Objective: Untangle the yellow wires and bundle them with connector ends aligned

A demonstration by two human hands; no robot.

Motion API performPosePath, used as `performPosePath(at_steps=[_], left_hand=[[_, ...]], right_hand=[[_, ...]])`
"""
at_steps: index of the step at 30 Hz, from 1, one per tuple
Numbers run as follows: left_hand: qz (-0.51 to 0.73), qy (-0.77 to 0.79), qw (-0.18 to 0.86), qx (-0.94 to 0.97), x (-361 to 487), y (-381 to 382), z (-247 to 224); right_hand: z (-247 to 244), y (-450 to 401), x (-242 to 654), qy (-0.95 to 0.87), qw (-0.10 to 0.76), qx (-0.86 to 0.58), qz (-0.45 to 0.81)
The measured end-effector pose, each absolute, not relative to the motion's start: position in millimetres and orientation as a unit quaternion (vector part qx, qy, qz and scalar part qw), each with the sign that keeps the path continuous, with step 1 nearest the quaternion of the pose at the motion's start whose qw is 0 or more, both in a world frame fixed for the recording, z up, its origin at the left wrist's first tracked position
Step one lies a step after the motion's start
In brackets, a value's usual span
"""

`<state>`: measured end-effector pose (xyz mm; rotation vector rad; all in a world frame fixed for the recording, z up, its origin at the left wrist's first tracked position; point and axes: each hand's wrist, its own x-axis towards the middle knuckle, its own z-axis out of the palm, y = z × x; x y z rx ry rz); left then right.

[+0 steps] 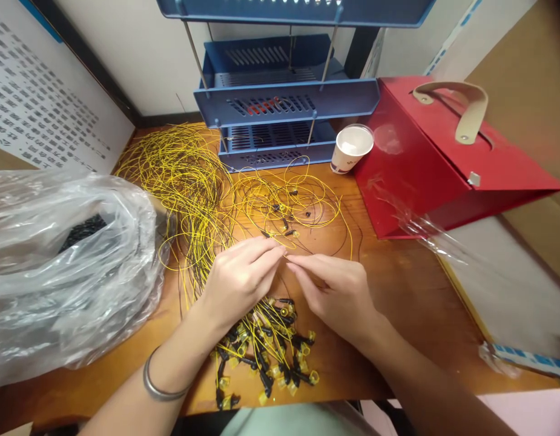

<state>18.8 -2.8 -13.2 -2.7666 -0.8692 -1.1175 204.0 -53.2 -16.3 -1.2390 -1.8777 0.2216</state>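
Fingertips nearly meeting over the table, my left hand (243, 272) and my right hand (334, 287) pinch a thin yellow wire (286, 255) between them. Its end is too small to make out. Below my left hand lies a bunch of wires tipped with black sleeves and clear yellowish caps (266, 354). Just beyond my fingers, loose loops of yellow and dark wire (309, 175) carry a few small black and yellow end pieces (284, 225). A large tangle of yellow and dark wires (184, 175) spreads to the left and back.
A clear plastic bag (80, 272) with small black pieces inside takes up the left side. Blue stacked trays (284, 103) stand at the back, with a paper cup (351, 149) beside them. At the right is a red box (420, 163) with a beige handle, on the wooden table (411, 303).
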Motion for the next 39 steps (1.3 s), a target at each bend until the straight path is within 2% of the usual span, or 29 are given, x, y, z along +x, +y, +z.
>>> performPosePath(at_steps=[5,14,20,25,28,31,37,39], left_hand=[[-0.356,-0.287,0.022,-0.889,17.3,-1.4,-12.9],[-0.377,-0.342,0.044,-0.860,6.4,7.8,-13.3],[-0.374,-0.378,0.062,-0.845,3.1,11.6,-12.2],[-0.378,-0.424,0.083,-0.819,-2.6,15.0,-9.2],[-0.387,-0.435,0.092,-0.808,-3.9,16.1,-8.2],[-0.396,-0.421,0.086,-0.812,-2.3,14.6,-7.0],[-0.388,-0.347,0.096,-0.849,5.6,3.6,-3.2],[-0.364,-0.312,0.075,-0.874,9.5,-0.9,-2.9]], right_hand=[[-8.9,-50.3,209.4,-0.740,0.422,-0.494,0.173],[5.9,-50.6,226.6,-0.765,0.387,-0.391,0.335],[17.7,-46.6,246.3,-0.760,0.230,-0.383,0.472],[18.7,-42.3,270.4,-0.735,0.055,-0.421,0.528],[15.6,-40.9,284.9,-0.725,0.011,-0.444,0.527],[14.0,-39.9,288.2,-0.743,0.078,-0.449,0.491],[13.6,-40.2,244.1,-0.642,0.359,-0.541,0.408],[11.9,-42.0,227.2,-0.634,0.403,-0.529,0.395]])
